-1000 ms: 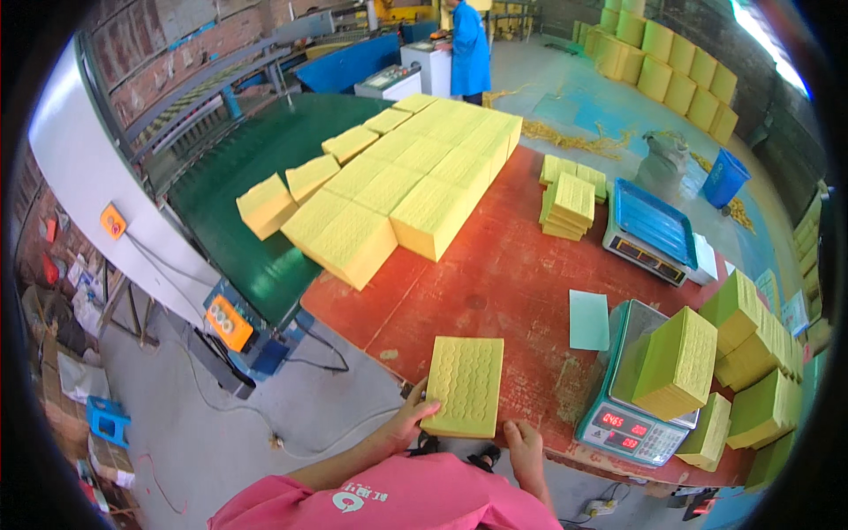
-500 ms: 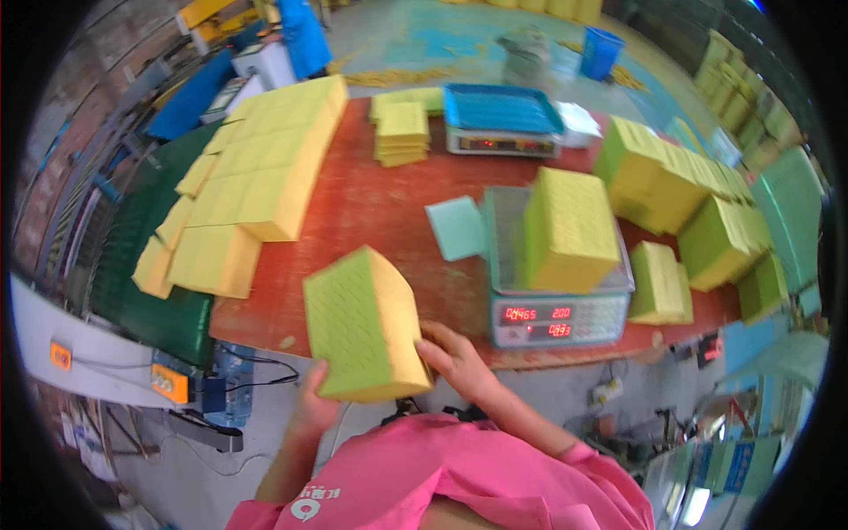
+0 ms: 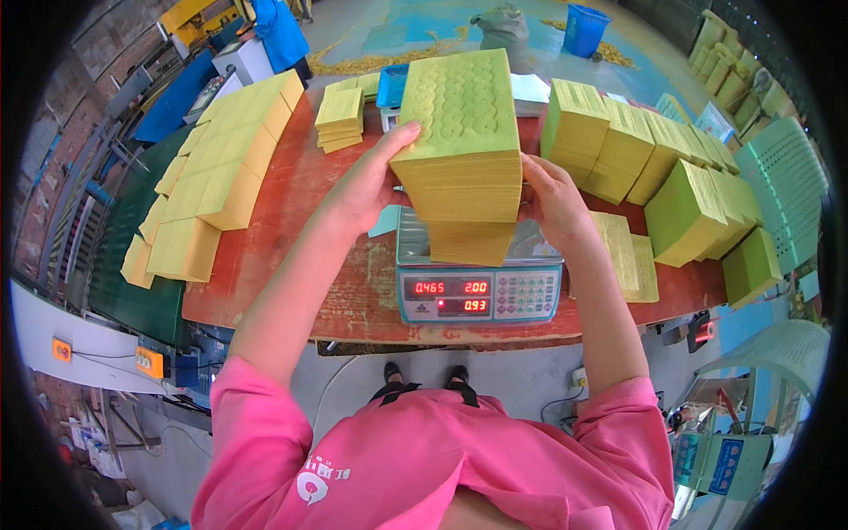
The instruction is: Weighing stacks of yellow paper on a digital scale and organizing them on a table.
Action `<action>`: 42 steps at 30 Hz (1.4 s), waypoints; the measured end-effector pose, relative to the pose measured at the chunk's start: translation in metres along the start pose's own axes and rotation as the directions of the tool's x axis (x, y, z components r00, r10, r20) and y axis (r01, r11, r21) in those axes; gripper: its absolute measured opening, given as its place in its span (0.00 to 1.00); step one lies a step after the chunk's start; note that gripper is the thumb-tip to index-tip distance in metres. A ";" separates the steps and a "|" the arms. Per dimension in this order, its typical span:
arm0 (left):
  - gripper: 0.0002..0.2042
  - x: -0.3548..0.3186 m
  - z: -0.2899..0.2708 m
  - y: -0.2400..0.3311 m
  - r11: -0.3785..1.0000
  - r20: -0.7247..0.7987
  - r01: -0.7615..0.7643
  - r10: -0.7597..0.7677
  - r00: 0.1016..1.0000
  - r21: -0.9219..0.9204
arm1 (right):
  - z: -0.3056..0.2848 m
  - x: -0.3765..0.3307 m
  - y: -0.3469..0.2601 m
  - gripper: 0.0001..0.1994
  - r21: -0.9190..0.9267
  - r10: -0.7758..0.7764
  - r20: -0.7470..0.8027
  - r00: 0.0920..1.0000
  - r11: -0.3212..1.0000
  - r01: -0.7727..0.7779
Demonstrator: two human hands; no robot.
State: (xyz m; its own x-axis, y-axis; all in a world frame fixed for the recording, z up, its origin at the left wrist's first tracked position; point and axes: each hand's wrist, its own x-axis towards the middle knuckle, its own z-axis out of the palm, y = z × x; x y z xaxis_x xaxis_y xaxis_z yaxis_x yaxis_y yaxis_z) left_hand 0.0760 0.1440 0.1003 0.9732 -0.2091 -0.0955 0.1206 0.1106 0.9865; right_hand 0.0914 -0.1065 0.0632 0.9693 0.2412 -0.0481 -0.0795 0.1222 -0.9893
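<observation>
Left hand: my left hand (image 3: 367,190) is spread flat against the left side of a thick yellow-green stack of embossed paper sheets (image 3: 464,132), fingers wrapped on its upper edge.
Right hand: my right hand (image 3: 552,199) presses the stack's right side, fingers curled on it.
Stack: I see it gripped between both hands, above a second yellow paper block (image 3: 470,240) resting on the grey-blue electronic weighing scale (image 3: 481,287).
Scale: it sits at the near edge of the red-brown wooden surface (image 3: 291,256), red digits lit.
Surroundings: rows of similar yellow paper blocks (image 3: 225,172) left, more green-yellow blocks (image 3: 685,208) right.
</observation>
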 end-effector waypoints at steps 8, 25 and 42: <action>0.38 0.031 0.012 -0.007 0.994 0.059 0.087 -0.090 0.994 0.064 | -0.029 0.013 0.024 0.19 0.127 0.049 -0.032 0.998 0.991 -0.044; 0.35 0.031 -0.007 -0.019 0.994 0.021 0.018 -0.021 1.000 0.109 | -0.019 0.015 0.022 0.21 -0.083 0.029 -0.036 0.999 0.996 -0.032; 0.37 0.028 -0.008 -0.027 0.987 -0.023 -0.027 0.030 0.999 0.156 | -0.007 0.013 0.042 0.22 -0.394 -0.140 -0.208 0.968 0.918 0.048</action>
State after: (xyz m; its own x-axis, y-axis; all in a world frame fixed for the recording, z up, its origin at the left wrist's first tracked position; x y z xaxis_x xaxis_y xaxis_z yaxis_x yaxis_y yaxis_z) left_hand 0.1016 0.1426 0.0703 0.9806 -0.1837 -0.0684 0.0626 -0.0372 0.9973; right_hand 0.1024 -0.1054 0.0201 0.9979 0.0166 0.0631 0.0653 -0.2556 -0.9646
